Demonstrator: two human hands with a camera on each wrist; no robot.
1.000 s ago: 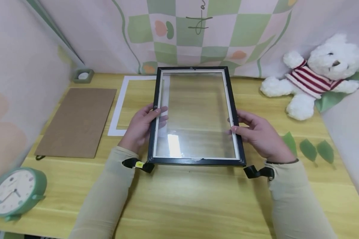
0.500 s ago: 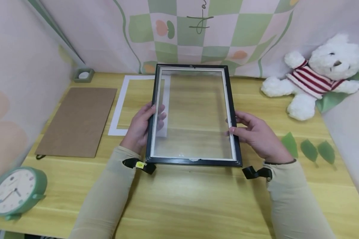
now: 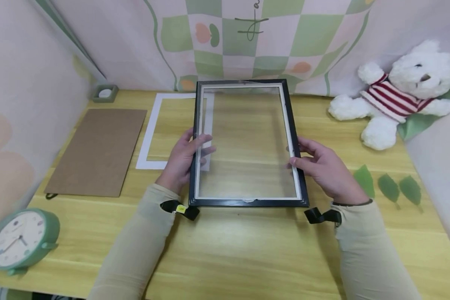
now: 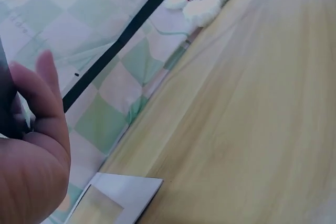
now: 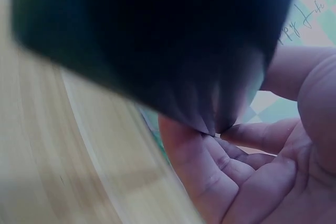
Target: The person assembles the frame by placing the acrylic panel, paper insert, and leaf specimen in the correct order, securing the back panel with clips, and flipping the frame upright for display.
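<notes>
A black picture frame (image 3: 249,203) with a white inner lip and a clear pane (image 3: 245,141) is held up over the table, tilted. My left hand (image 3: 181,156) grips its left side, thumb on the front and fingers behind, showing through the pane. On the opposite side my right hand (image 3: 322,168) pinches the edge between thumb and fingers. The left wrist view has the left hand (image 4: 37,140) curled at the frame's dark edge. Close up in the right wrist view, the dark frame (image 5: 152,51) covers much of the picture above the right hand (image 5: 236,177).
A white mat border (image 3: 148,133) lies partly behind the frame, beside a brown backing board (image 3: 97,152). A green clock (image 3: 22,239) stands front left, a small green dish (image 3: 105,93) back left. On the right are a white teddy bear (image 3: 401,96) and several green leaves (image 3: 388,189).
The frame has shifted and tilted slightly, and the glare on its pane is gone. My left thumb moved off the pane to the rim, then back over its edge. Both hands still hold it.
</notes>
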